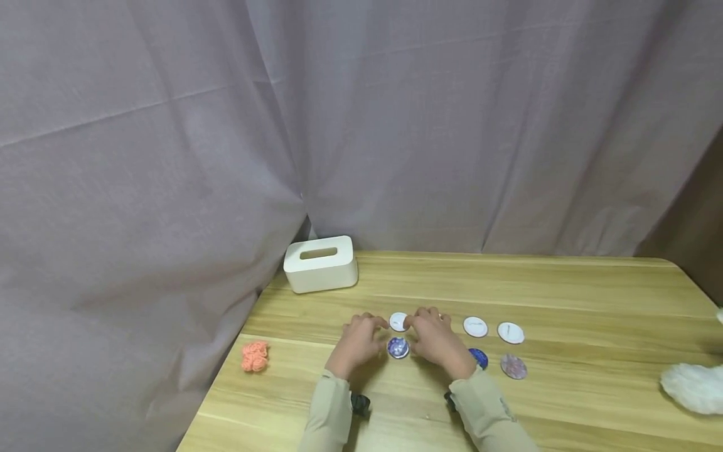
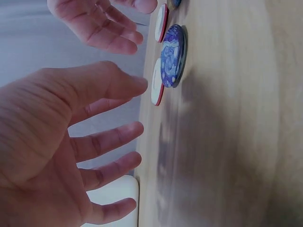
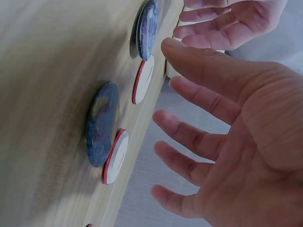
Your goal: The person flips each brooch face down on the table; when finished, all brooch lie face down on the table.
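Note:
Two rows of round pin badges lie on the wooden table. A blue-violet swirl-patterned badge (image 1: 398, 348) sits between my hands, just in front of a white-backed badge (image 1: 398, 321) that lies pin side up. My left hand (image 1: 358, 342) is just left of this pair, its fingers spread and holding nothing. On the other side, my right hand (image 1: 437, 339) is likewise spread, its thumb pointing towards the white-backed badge. Right of it lie a dark blue badge (image 1: 479, 358), partly hidden by my wrist, a pinkish badge (image 1: 513, 366), and two more white backs (image 1: 476, 326).
A white tissue box (image 1: 321, 276) stands at the table's back left corner. Coral-coloured yarn (image 1: 255, 356) lies by the left edge. Something white and fluffy (image 1: 695, 388) is at the far right. Grey curtain (image 1: 395, 125) hangs behind and left of the table.

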Motion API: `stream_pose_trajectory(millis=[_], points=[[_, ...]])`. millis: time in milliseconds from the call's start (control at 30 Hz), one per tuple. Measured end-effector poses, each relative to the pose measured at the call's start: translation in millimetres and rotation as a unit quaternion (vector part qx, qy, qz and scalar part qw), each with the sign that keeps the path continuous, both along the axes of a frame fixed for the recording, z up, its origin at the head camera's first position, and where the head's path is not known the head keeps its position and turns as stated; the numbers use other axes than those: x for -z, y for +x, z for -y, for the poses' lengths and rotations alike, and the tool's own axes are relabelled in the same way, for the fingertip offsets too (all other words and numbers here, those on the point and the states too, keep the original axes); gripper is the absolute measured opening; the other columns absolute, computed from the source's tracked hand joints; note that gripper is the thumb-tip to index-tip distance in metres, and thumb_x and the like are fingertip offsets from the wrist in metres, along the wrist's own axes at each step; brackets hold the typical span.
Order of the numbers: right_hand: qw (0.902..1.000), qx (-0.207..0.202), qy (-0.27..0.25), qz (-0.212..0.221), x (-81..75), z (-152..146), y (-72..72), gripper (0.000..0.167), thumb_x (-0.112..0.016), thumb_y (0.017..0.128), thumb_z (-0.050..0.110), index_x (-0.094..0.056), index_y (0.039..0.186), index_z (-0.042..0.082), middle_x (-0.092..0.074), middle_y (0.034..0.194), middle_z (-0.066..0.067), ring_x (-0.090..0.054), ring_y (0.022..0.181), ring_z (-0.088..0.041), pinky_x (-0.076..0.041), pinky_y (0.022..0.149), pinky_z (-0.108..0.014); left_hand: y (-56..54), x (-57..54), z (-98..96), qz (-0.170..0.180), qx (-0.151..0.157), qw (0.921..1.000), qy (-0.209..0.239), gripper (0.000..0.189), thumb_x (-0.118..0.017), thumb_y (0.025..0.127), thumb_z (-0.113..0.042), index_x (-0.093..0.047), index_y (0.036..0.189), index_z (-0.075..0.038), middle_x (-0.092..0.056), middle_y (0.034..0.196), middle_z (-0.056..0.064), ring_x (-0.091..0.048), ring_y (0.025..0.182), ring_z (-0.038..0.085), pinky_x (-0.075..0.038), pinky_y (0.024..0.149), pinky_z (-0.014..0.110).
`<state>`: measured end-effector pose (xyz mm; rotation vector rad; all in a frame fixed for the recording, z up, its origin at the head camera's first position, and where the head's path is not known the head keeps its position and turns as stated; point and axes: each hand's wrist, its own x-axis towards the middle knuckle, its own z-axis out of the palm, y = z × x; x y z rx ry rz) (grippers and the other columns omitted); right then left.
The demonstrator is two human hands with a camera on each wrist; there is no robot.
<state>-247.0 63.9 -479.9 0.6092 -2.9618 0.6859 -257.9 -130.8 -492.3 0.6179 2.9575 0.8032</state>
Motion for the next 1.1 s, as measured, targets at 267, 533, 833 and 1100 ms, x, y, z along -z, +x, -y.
stream_pose_trajectory(millis=[267,533,833,1100], points=[[0.9998,-0.007,-0.011,-0.015,7.4,7,5.3,0.036,-0.088,0.058,0.003,-0.073,0.092,0.005,-0.061,0.091,-0.007,-0.05,0.093,-0.032,-0.037,0.087,-0.06,5.0,8.3,1.6,0.0,0.004,1.0,0.006,0.044,-0.085,0.066,-0.008,-0.076,0.109,-0.01,-0.07,0.102,0.004,-0.056,0.095,0.024,-0.038,0.089,0.055],[0.999,-0.007,0.022,-0.038,17.9,12,5.3,0.032,-0.09,0.056,0.007,-0.067,0.077,0.011,-0.057,0.083,-0.003,-0.047,0.085,-0.028,-0.037,0.078,-0.053,5.7,14.8,-2.7,0.003,0.002,1.0,0.003,0.041,-0.09,0.067,-0.014,-0.076,0.105,-0.011,-0.069,0.096,0.001,-0.054,0.095,0.024,-0.035,0.089,0.056],[0.999,-0.007,0.019,-0.04,19.7,13,4.6,0.031,-0.091,0.056,0.008,-0.066,0.073,0.013,-0.056,0.08,-0.001,-0.047,0.084,-0.027,-0.036,0.078,-0.054,6.1,14.8,-3.9,-0.001,0.008,0.9999,-0.01,0.031,-0.09,0.069,-0.014,-0.079,0.098,-0.015,-0.069,0.098,0.001,-0.053,0.092,0.022,-0.034,0.083,0.047],[0.998,-0.019,0.02,-0.057,19.1,15,5.0,0.031,-0.089,0.055,0.003,-0.062,0.065,0.016,-0.057,0.074,0.001,-0.051,0.08,-0.028,-0.038,0.077,-0.057,6.2,13.4,-4.3,-0.005,0.007,1.0,-0.004,0.023,-0.09,0.07,-0.011,-0.08,0.089,-0.016,-0.072,0.099,-0.002,-0.053,0.088,0.017,-0.035,0.087,0.054]])
